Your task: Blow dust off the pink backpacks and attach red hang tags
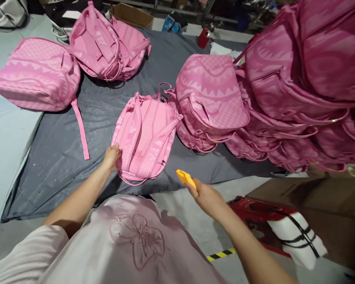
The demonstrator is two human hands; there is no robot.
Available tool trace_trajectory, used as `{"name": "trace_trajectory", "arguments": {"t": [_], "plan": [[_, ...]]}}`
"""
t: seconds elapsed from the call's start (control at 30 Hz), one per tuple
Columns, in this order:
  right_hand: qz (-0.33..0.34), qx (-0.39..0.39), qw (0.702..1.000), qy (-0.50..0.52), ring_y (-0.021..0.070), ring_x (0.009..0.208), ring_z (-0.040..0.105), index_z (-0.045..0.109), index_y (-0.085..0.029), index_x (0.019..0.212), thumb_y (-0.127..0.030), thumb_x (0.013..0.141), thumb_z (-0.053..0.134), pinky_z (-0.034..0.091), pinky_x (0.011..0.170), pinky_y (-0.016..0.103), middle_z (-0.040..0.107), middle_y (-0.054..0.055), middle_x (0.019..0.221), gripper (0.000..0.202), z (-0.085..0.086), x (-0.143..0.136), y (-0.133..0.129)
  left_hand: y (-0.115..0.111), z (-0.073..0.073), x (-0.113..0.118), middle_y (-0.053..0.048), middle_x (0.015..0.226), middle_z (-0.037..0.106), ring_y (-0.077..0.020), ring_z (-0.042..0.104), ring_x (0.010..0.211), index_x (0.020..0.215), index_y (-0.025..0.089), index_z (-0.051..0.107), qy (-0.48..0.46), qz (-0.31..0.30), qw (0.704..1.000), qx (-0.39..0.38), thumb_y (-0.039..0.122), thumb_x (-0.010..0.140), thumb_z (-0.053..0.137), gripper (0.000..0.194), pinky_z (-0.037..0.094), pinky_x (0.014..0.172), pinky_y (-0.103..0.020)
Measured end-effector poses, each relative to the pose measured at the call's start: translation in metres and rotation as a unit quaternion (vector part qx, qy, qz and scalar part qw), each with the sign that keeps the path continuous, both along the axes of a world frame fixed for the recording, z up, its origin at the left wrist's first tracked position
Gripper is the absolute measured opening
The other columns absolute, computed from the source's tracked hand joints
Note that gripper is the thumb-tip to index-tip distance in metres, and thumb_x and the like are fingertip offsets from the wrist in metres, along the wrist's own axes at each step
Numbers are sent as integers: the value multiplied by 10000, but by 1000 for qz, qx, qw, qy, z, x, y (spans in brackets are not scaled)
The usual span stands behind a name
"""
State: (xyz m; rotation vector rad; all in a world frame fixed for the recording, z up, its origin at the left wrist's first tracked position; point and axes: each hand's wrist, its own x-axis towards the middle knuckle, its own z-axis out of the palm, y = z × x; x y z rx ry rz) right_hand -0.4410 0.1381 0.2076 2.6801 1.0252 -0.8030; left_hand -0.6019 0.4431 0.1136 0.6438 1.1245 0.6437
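Observation:
A pink backpack (148, 134) lies on the dark grey cloth with its straps and perforated back panel facing up. My left hand (111, 157) grips its lower left edge, the fingers closed on the rim. To the right of the bag, my right hand (205, 195) is wrapped round a small yellow tool (185, 178), whose tip points toward the bag without touching it. A thin looped strap (165, 88) rises from the bag's top end. The underside of this bag is hidden.
Two pink backpacks (44, 77) (109, 47) lie at the upper left. Many more are piled at the right (213, 94). A red can (204, 38) stands at the cloth's far edge. Cardboard boxes (310, 213) and a red object (254, 221) are below right.

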Motion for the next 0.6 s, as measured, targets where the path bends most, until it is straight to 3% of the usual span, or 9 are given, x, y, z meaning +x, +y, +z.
{"name": "trace_trajectory", "arguments": {"t": [0.07, 0.2, 0.33, 0.47, 0.6], "plan": [[-22, -10, 1000, -3, 253, 835, 689, 599, -197, 1141, -436, 1019, 316, 389, 610, 282, 726, 92, 903, 390, -20, -34, -2, 17, -7, -7, -21, 757, 573, -105, 589, 656, 828, 168, 543, -6, -26, 993, -111, 202, 976, 457, 174, 531, 645, -194], [-87, 0, 995, -39, 233, 779, 695, 584, -195, 1092, -414, 1021, 342, 398, 611, 277, 722, 77, 866, 333, -61, -75, 11, 34, -10, -9, -18, 642, 531, -115, 533, 490, 774, 157, 532, -27, -91, 980, -175, 233, 974, 446, 231, 505, 462, -211], [-108, 14, 992, -67, 232, 771, 703, 562, -169, 1101, -380, 1028, 349, 403, 606, 277, 717, 90, 828, 308, -95, -88, 32, 30, -11, -1, -5, 578, 537, -92, 517, 421, 730, 145, 546, -100, -116, 965, -212, 308, 965, 497, 291, 461, 383, -172], [-105, 27, 991, -81, 232, 770, 703, 552, -147, 1106, -388, 1031, 357, 407, 610, 275, 710, 103, 818, 320, -113, -89, 46, 27, -25, 3, -34, 580, 612, -109, 543, 392, 712, 143, 579, -183, -174, 929, -270, 401, 971, 469, 382, 415, 318, -173], [-122, 42, 990, -65, 234, 776, 701, 539, -153, 1121, -385, 1031, 363, 392, 606, 281, 713, 89, 825, 304, -117, -87, 53, 35, -39, -3, -58, 637, 673, -95, 521, 368, 847, 143, 650, -208, -223, 904, -300, 499, 968, 429, 436, 331, 276, -149]]}}
